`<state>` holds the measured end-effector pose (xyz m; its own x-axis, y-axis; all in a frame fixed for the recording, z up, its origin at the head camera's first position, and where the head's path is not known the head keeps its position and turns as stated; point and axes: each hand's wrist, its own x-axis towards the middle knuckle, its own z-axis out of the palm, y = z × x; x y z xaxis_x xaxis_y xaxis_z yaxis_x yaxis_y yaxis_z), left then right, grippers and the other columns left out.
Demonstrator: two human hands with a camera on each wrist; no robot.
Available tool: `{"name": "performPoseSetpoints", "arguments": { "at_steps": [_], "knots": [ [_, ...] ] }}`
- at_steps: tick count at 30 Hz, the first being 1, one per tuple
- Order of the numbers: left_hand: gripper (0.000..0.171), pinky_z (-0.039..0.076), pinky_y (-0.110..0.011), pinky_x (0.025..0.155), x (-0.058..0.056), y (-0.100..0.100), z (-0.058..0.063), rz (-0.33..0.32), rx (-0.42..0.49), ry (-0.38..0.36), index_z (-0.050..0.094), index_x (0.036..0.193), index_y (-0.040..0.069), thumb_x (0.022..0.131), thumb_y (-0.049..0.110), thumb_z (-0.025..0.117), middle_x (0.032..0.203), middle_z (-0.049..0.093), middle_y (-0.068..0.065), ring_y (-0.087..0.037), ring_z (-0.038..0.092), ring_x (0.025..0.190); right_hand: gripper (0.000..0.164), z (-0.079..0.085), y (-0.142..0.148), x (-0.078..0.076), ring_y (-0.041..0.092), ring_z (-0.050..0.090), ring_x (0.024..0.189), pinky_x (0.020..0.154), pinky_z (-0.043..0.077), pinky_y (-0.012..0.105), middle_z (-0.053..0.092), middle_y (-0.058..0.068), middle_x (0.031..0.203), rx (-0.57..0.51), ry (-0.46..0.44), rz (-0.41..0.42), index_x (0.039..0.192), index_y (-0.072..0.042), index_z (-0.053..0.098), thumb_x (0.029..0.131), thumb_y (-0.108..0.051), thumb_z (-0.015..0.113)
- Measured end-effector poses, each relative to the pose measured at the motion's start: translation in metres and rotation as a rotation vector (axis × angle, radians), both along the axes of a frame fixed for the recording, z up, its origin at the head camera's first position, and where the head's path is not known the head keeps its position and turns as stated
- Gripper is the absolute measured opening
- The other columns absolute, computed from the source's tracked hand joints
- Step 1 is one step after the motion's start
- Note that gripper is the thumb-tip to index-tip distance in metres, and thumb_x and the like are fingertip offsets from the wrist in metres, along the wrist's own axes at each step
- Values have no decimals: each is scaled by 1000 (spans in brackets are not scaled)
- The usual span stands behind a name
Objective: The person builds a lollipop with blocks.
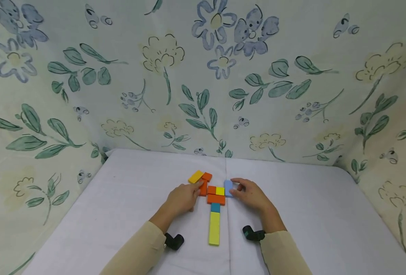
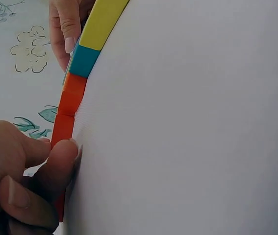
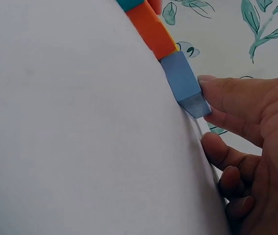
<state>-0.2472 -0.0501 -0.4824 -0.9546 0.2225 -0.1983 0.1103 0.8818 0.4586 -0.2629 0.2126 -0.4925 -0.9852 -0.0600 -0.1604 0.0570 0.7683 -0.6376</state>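
Observation:
On the white-covered table lie flat coloured toy blocks. My left hand [image 1: 183,196] holds an upright orange-red block [image 1: 203,188] at the upper left of the arrangement, fingertips at its sides in the left wrist view. My right hand [image 1: 252,194] grips a light blue block [image 1: 228,188] at its outer edge. Between them sit a small orange block [image 1: 211,190] and a yellow square block [image 1: 220,191], both above a wide orange block [image 1: 216,199]. Below that come a teal block [image 1: 215,207] and a long yellow-green block [image 1: 214,229].
A tilted yellow block [image 1: 196,177] and a small orange-red block [image 1: 207,176] lie just beyond the left fingertips. White cloth [image 1: 309,214] covers the table, with a crease running down its middle. Behind it hangs a floral curtain [image 1: 203,88].

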Motion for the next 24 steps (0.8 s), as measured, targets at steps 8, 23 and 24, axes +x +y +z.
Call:
{"name": "performPoseSetpoints", "arguments": {
  "at_steps": [8, 23, 24],
  "knots": [
    [51, 41, -32, 59, -5, 2, 1, 37, 42, -66, 42, 155, 40, 106, 37, 54, 56, 59, -2, -20, 58, 50, 50, -1, -3, -1, 21, 52, 93, 73, 43, 32, 58, 5, 103, 14, -2, -10, 141, -26, 61, 94, -37, 73],
    [48, 39, -32, 60, -6, -2, -1, -15, 88, -35, 47, 154, 35, 106, 37, 53, 52, 62, 2, -17, 55, 53, 51, 0, -2, 0, 21, 52, 92, 74, 44, 32, 58, 6, 101, 9, 11, 0, 140, -23, 62, 92, -36, 74],
    [48, 39, -32, 60, -6, -2, -1, -15, 87, -37, 47, 154, 35, 106, 37, 53, 52, 62, 2, -17, 55, 54, 51, 0, -2, 0, 21, 52, 92, 74, 44, 31, 58, 6, 101, 7, 10, 0, 140, -23, 62, 92, -36, 74]
  ]
}}
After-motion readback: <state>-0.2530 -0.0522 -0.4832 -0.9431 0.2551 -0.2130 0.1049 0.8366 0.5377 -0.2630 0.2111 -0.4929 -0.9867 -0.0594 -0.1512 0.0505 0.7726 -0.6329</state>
